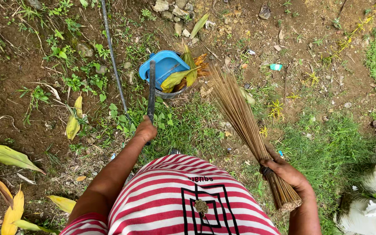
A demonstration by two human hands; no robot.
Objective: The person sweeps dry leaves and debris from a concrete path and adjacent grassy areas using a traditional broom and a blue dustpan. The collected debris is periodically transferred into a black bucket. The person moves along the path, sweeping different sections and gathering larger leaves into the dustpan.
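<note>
Here, left hand [146, 129] gripping the dustpan [164, 66] handle, leaves [183, 75] in the dustpan, right hand [286, 170] gripping a stick broom [242, 119] right of the dustpan

Left hand [146, 129] grips blue dustpan [164, 65] handle; right hand [286, 170] clutches stick broom [244, 126].

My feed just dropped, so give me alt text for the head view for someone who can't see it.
Seen from above, a person's right hand grips a bundle of thin broom sticks, while the left hand holds the long handle of a blue dustpan holding yellowed leaves, on grassy dirt ground.
</note>
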